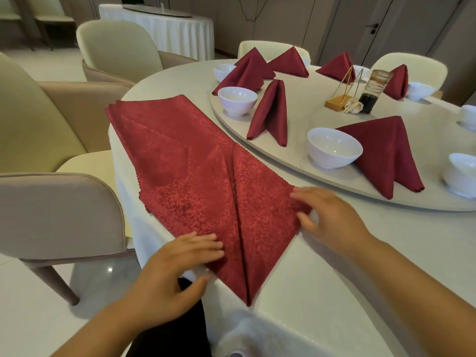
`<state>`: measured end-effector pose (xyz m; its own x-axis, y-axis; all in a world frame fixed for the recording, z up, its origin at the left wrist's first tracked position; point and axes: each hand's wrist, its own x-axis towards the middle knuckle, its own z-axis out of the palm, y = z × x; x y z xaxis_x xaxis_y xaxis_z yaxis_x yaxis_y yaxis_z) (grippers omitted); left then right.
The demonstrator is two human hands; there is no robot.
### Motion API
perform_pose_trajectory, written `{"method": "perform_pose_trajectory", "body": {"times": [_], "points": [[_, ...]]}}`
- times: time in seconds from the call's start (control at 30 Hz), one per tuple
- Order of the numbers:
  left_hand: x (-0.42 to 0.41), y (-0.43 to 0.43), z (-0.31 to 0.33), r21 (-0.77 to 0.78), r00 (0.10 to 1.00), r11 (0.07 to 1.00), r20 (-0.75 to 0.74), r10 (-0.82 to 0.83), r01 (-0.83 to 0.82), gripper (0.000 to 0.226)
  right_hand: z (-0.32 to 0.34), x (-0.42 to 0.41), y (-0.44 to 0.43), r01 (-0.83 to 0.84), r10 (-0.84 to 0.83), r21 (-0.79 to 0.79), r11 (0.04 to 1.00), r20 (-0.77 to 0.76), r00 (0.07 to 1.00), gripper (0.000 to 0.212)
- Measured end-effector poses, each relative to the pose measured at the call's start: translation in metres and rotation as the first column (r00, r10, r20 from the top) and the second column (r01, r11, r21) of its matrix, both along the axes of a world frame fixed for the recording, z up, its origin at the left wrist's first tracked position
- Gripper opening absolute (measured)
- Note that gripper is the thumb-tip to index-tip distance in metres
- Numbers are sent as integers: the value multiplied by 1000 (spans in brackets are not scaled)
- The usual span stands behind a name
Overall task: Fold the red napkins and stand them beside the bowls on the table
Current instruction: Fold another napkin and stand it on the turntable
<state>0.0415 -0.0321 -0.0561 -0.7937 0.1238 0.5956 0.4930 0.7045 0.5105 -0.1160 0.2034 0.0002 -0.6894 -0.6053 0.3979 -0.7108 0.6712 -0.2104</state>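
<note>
A stack of flat red napkins (159, 140) lies on the white tablecloth (322, 279) at the table's near edge. The top napkin (257, 202) is folded into a kite shape that points toward me. My left hand (170, 274) rests with straight fingers on its left side, thumb by the edge. My right hand (332, 217) pinches its right corner between thumb and fingers. Folded napkins stand beside white bowls on the turntable: one (270, 112) by a bowl (237, 99), another (386, 153) by a bowl (333, 148).
The round turntable (360, 199) also carries more standing napkins (291, 63) and bowls (461, 173), a gold stand (337, 99) and a dark sauce bottle (373, 91). Beige chairs (51, 207) stand to the left and behind the table.
</note>
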Motion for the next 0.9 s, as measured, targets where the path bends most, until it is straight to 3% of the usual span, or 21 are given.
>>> {"method": "perform_pose_trajectory", "body": {"times": [0.07, 0.17, 0.27, 0.37, 0.47, 0.53, 0.67, 0.77, 0.83, 0.9], "points": [[-4, -10, 3, -173, 999, 984, 7, 40, -38, 41, -3, 11, 8, -156, 168, 138, 978, -79, 983, 37], [-13, -12, 9, -340, 999, 940, 35, 37, -22, 52, -6, 20, 8, -230, 271, 306, 924, -99, 958, 37], [-19, -12, 14, -404, 995, 914, 96, 0, 39, 53, -6, 21, -4, -273, 318, 315, 909, -99, 943, 29], [-25, -11, 16, -426, 994, 904, 112, 5, 44, 54, -9, 20, -15, -292, 321, 302, 907, -49, 946, 41], [-32, -6, 18, -458, 996, 889, 79, 42, -1, 55, -8, 22, -25, -297, 317, 242, 924, -46, 947, 26], [-37, -3, 18, -478, 997, 878, 43, 62, -34, 59, -6, 24, -30, -282, 296, 196, 939, -42, 954, 39], [-45, 1, 24, -413, 998, 911, 39, 40, -20, 70, 5, 30, -35, -232, 248, 125, 965, -128, 960, 35], [-45, 1, 42, -341, 1000, 940, 28, 12, -1, 56, 22, 36, -35, -190, 195, 47, 981, -130, 972, 44], [-42, 2, 59, -314, 1000, 949, 5, 18, -15, 54, 35, 43, -33, -157, 156, -31, 987, -23, 987, 43], [-33, 3, 82, -99, 995, 994, 80, 54, -46, 62, 51, 48, -30, -71, 87, -126, 990, 125, 988, 42]]}}
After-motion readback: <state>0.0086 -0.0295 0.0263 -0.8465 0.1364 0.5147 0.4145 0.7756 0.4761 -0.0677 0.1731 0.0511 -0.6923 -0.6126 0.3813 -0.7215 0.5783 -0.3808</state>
